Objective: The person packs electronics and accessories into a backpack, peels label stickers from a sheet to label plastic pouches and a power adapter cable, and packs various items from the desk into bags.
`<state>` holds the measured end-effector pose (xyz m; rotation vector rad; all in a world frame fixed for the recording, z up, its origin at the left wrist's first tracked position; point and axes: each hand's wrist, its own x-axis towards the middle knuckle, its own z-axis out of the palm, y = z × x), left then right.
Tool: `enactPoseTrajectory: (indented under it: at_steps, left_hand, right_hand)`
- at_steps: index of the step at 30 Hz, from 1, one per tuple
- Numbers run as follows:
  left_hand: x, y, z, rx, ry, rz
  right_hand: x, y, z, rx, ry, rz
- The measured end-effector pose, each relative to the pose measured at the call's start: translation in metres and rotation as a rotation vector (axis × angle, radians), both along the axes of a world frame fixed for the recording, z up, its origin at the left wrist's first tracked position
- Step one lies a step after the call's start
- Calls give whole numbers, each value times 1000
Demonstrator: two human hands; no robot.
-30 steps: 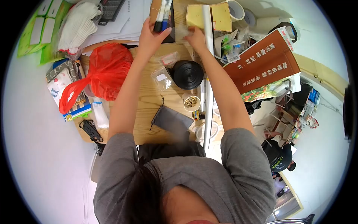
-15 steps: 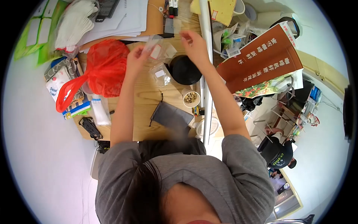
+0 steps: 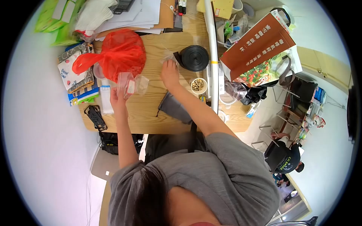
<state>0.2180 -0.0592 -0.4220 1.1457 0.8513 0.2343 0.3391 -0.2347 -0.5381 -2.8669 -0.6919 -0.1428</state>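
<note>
My left hand (image 3: pixel 117 98) is closed on clear plastic bags (image 3: pixel 131 86), one with a red-edged white label, held up near the front of a red plastic bag (image 3: pixel 122 52). My right hand (image 3: pixel 170 74) has its fingers curled over another clear plastic bag (image 3: pixel 167 58) on the wooden table. Beside that hand lies a coil of black strap (image 3: pixel 194 58). A white cup with small dark and pale bits (image 3: pixel 198 86) stands to its right. Below my right forearm is a grey drawstring pouch (image 3: pixel 173 108), partly hidden by it.
Folded cloths (image 3: pixel 73 71) and a black phone-holder-like frame (image 3: pixel 95 117) lie at the left. Papers (image 3: pixel 139 15) and white gloves (image 3: pixel 94 15) are at the back. A white pole (image 3: pixel 213 75) runs along the right, with a brown printed bag (image 3: pixel 256 45) beyond. Another person (image 3: pixel 288 156) sits farther right.
My left hand has moved down and left with the labelled clear bags. My right hand has come down from the back of the table to the clear bag beside the black coil. The view has shifted slightly.
</note>
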Motion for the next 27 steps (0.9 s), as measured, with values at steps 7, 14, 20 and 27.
enactPoseTrajectory:
  at_steps: [7, 14, 20, 27]
  left_hand:
    - [-34, -5, -13, 15, -28, 8]
    - [-17, -28, 24, -63, 37, -297]
    - [8, -55, 30, -277, -112, -563]
    - [16, -104, 47, -317, -95, -500]
  right_hand:
    - [17, -6, 32, 99, 344, -3]
    - [-14, -69, 156, 1217, 1485, -67]
    - [-36, -88, 179, 1061, 1356, -20]
    - [-40, -88, 197, 729, 1073, -190]
